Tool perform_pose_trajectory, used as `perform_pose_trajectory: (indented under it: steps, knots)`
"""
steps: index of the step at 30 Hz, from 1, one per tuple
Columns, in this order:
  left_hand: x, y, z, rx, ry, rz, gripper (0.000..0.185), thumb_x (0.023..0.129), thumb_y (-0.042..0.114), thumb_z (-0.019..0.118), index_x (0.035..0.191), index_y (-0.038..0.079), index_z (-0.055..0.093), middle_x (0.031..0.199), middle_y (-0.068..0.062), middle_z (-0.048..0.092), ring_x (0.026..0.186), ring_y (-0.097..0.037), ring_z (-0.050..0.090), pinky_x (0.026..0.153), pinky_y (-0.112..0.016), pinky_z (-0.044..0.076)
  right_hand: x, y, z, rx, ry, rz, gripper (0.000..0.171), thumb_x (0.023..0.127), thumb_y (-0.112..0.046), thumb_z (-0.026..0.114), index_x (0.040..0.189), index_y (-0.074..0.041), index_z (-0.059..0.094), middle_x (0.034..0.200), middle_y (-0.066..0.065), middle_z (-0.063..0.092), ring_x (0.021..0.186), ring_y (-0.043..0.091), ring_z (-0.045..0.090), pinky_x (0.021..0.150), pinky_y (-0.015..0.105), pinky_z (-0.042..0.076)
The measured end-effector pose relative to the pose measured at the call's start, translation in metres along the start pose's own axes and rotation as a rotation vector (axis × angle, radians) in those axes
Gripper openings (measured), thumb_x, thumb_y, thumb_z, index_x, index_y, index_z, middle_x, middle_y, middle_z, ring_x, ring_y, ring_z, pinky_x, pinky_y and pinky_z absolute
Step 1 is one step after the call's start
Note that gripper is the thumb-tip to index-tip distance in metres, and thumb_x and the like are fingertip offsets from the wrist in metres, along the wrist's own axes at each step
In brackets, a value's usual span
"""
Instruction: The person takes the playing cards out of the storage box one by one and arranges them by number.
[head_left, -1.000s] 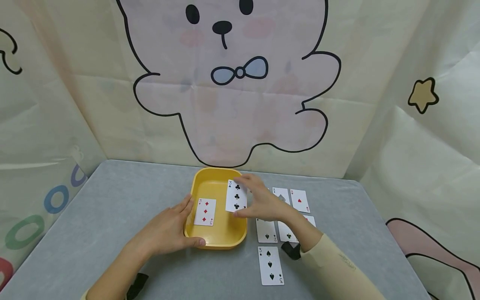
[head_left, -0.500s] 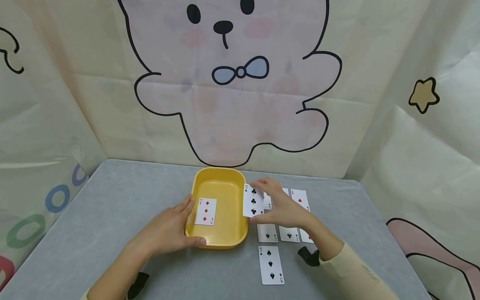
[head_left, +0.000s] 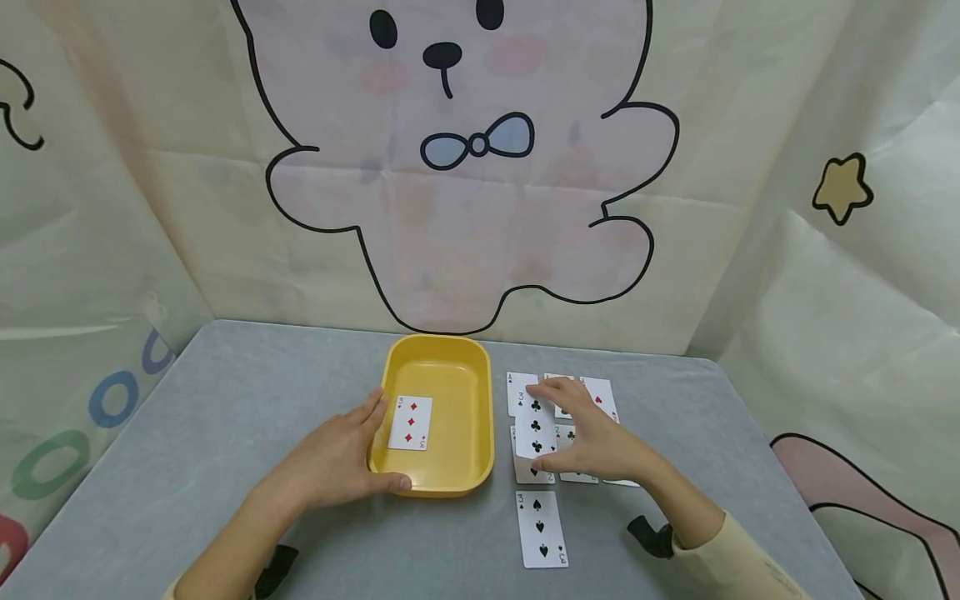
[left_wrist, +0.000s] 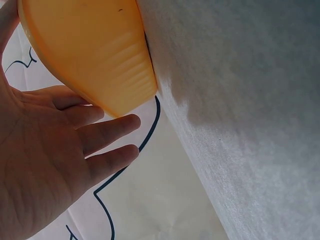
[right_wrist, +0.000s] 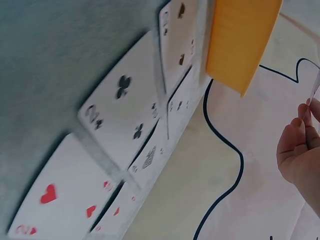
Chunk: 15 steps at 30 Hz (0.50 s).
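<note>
A yellow tray (head_left: 480, 392) stands mid-table with a three of diamonds (head_left: 410, 422) lying face up inside. My left hand (head_left: 381, 443) rests against the tray's near-left corner, fingers straight along the left rim and thumb on the front rim; the left wrist view shows the straight fingers (left_wrist: 107, 132) beside the tray's wall (left_wrist: 95, 55). My right hand (head_left: 546, 427) pinches a three of clubs (head_left: 534, 415) just above the cards laid right of the tray. In the right wrist view its fingertips (right_wrist: 300, 142) hold the card's thin edge (right_wrist: 315, 86).
Face-up cards lie in rows right of the tray: an ace of spades (head_left: 515, 387), an ace of hearts (head_left: 602, 397), a two of spades (head_left: 531, 473), a two of clubs (right_wrist: 125, 107), a two of hearts (right_wrist: 55, 197). A three of spades (head_left: 542, 529) lies nearest me. Printed curtains enclose the table.
My right hand carried the three of clubs from over the tray rightward and toward me, to above the rows of cards. The left hand stayed on the tray.
</note>
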<state>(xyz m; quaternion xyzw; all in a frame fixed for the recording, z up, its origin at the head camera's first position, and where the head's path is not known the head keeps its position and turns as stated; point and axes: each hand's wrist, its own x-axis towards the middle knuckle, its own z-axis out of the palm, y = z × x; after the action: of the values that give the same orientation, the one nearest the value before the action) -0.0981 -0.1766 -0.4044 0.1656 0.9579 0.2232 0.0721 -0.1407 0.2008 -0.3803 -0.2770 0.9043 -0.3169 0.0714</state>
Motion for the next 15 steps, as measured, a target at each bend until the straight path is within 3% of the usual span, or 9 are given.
perform_pose_trajectory:
  steps: [10, 15]
  knots:
    - [0.0, -0.001, 0.0, -0.002, -0.011, -0.014, 0.127, 0.076, 0.077, 0.077, 0.161, -0.005, 0.031, 0.169, -0.022, 0.027, 0.143, -0.045, 0.046, 0.114, -0.064, 0.039, -0.024, 0.017, 0.003, -0.039, -0.034, 0.008, 0.088, 0.075, -0.038, 0.094, 0.151, -0.016, 0.054, 0.15, 0.006, 0.046, 0.139, 0.03, 0.041, 0.108, 0.061, 0.045]
    - [0.001, -0.002, 0.001, -0.002, -0.007, -0.012, 0.125, 0.077, 0.074, 0.079, 0.161, -0.005, 0.031, 0.169, -0.022, 0.027, 0.143, -0.045, 0.047, 0.114, -0.063, 0.039, -0.036, 0.025, 0.008, -0.069, -0.056, -0.005, 0.089, 0.074, -0.036, 0.095, 0.15, -0.015, 0.054, 0.144, 0.001, 0.048, 0.133, 0.023, 0.044, 0.106, 0.051, 0.048]
